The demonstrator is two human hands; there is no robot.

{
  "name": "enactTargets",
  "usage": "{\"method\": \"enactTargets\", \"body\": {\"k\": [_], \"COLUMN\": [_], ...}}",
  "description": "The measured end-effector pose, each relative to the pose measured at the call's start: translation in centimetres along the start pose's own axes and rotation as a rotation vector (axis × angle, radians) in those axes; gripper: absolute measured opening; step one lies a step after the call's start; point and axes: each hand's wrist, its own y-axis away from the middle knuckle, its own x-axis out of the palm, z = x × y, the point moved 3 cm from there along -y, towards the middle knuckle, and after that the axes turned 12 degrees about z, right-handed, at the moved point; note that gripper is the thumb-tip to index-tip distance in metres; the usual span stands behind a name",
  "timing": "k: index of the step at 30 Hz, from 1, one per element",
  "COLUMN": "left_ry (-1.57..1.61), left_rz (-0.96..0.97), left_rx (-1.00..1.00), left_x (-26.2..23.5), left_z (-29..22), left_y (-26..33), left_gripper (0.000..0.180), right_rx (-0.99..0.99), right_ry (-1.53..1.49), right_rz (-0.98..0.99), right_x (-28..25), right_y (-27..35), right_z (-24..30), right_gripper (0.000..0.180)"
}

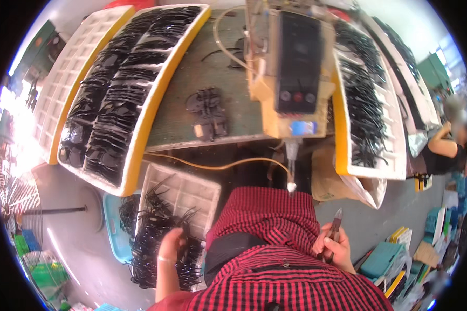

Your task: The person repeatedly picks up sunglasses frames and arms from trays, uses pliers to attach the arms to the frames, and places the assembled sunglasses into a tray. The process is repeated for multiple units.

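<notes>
My left hand (170, 242) is down at my left side, sunk into a heap of thin black plastic pieces (155, 243). The fingers are buried among them, so I cannot tell whether they are closed on any piece or just resting there. The heap lies in and spills over a white foam tray (200, 191) just ahead of that hand, with a light blue bin (115, 228) beside it on the outer side.

My right hand (336, 249) is at my right hip, closed around the handles of a pair of small cutters (335, 228), whose dark pointed tip sticks up and forward out of my fist. The two hands are well apart, with my lap in red-and-black checked cloth (275, 223) between them.

Further ahead of both hands is the green bench (202, 78). A yellow machine (290, 72) with a dark front panel stands on it ahead of my right hand, and a little pile of black parts (208, 111) lies beside it. Ahead of my left hand a long yellow-edged tray (124, 93) is packed with black parts; another such tray (368, 103) sits beyond my right hand.
</notes>
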Motion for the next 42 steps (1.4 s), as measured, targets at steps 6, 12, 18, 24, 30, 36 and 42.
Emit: {"method": "enactTargets", "body": {"k": [6,12,18,24,30,36,42], "left_ry": [-0.224,-0.517,0.036,-0.468,-0.022,0.093,0.029], "left_rz": [0.779,1.252,1.334,0.923,0.76,0.695,0.659], "left_rx": [0.107,-0.169,-0.118,0.433,0.137,0.162,0.256], "left_x": [14.6,30.4,29.8,28.1,28.4,30.2,31.4], "left_z": [-5.7,-8.0,-5.0,-5.1,-3.9,-5.2,-6.8], "left_y": [6.6,9.9,9.4,11.4,6.6,3.9,4.8], "left_gripper": [0.022,0.013,0.027,0.057,0.041,0.038,0.036], "right_rx": [-0.194,-0.465,-0.38,-0.178,-0.174,-0.247,-0.342], "right_ry": [0.765,0.728,0.64,0.803,0.525,0.389,0.303], "right_rz": [0.286,0.319,-0.069,0.007,-0.116,-0.21,-0.218], "right_x": [5.1,8.8,4.9,4.8,2.1,0.3,0.8], "right_y": [-3.5,-5.3,-2.7,-5.2,-8.1,-11.4,-11.8], "right_z": [4.2,5.8,5.3,1.1,-2.1,-2.1,-1.9], "right_gripper": [0.041,0.027,0.005,0.007,0.013,0.014,0.015]}}
